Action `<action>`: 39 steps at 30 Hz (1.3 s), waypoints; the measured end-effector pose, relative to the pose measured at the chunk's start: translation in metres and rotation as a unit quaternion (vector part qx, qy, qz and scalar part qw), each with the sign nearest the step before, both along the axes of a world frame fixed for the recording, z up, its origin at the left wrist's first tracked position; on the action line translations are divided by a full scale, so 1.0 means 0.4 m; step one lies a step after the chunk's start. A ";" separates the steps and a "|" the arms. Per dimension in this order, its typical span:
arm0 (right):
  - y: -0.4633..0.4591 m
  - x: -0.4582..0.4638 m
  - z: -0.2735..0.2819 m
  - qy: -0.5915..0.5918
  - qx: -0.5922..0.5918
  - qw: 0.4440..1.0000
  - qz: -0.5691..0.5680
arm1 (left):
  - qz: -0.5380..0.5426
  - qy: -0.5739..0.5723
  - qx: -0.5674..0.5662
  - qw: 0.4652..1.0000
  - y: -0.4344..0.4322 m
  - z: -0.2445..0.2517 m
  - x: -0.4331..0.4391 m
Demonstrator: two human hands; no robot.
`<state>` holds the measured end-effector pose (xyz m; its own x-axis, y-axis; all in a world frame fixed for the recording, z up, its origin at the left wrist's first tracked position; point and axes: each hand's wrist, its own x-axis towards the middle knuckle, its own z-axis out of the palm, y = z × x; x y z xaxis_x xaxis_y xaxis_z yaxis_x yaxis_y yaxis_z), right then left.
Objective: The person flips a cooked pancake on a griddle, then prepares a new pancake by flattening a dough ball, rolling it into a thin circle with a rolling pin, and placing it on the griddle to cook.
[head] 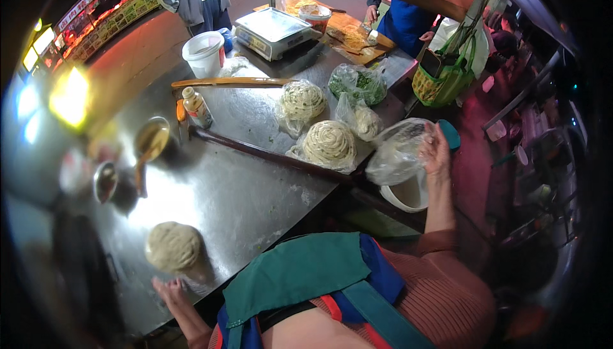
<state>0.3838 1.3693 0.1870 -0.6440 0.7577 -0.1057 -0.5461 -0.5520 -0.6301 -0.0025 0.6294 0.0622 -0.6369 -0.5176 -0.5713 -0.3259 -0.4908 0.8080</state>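
My right hand (pixel 437 150) is raised at the right end of the steel counter, fingers closed on a crumpled clear plastic bag (pixel 400 153). That bag hangs over a white bucket (pixel 424 195), partly covering its mouth. A teal object (pixel 449 134), unclear in kind, shows just behind the hand. At lower left, my left hand (pixel 173 292) is by the counter's front edge with its fingers apart, close to a smooth ball of dough (pixel 173 247). Two coiled dough rounds with green flecks, one nearer (pixel 329 143) and one farther (pixel 303 100), sit in clear plastic.
A dark rolling pin (pixel 268 153) and a lighter wooden one (pixel 234 82) lie across the steel counter (pixel 239 196). Bagged chopped greens (pixel 359 86), a bottle (pixel 197 107), a pan with a brush (pixel 153 141) and a scale (pixel 273 31) stand around. Another person (pixel 402 23) stands beyond.
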 end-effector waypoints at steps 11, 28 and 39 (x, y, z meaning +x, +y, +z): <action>0.107 0.131 -0.456 -0.655 0.143 0.707 -0.225 | -0.158 0.202 -0.269 0.928 0.273 0.109 0.077; -0.204 -0.297 -0.309 -0.506 0.610 0.594 -0.136 | 0.123 -0.221 -0.509 0.823 -0.074 -0.196 0.571; -0.491 -0.565 -0.244 -0.299 0.785 0.542 0.032 | -0.239 -0.433 -0.316 0.810 -0.109 -0.390 0.684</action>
